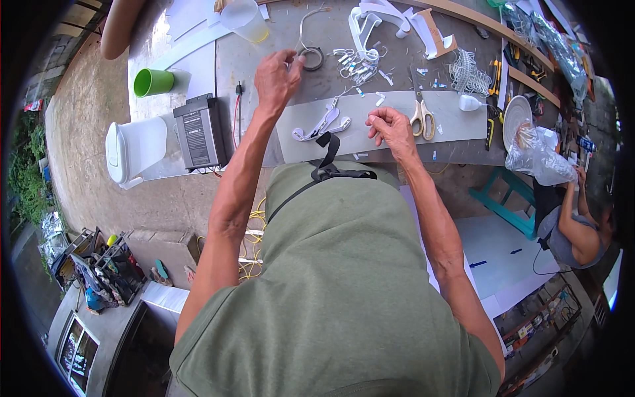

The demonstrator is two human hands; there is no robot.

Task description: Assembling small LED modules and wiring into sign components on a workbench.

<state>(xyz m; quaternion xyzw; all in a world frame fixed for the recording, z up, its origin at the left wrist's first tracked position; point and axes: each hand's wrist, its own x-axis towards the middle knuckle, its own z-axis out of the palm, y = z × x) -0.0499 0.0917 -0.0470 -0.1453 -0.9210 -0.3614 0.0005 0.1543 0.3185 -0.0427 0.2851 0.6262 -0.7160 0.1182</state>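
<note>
My left hand (278,81) reaches far over the grey table, its fingertips closed at the edge of a small dark ring-shaped wire roll (313,59). A silvery strand curls up from that roll. Closer to me, my right hand (395,132) hovers over a pale flat sheet (455,126), thumb and fingers pinched together; whatever may lie between them is too small to make out. Just right of it lie scissors (423,122) with cream handles. A white curved plastic piece (323,126) sits on the sheet between my hands. Beyond it is a pile of small white-and-blue parts with wires (357,65).
At left stand a grey power unit (200,132), a white lidded container (135,149) and a green cup (153,82). White curved brackets (370,26), a coiled string of parts (468,74) and tools fill the far right. Another person (575,228) handles a plastic bag (546,159).
</note>
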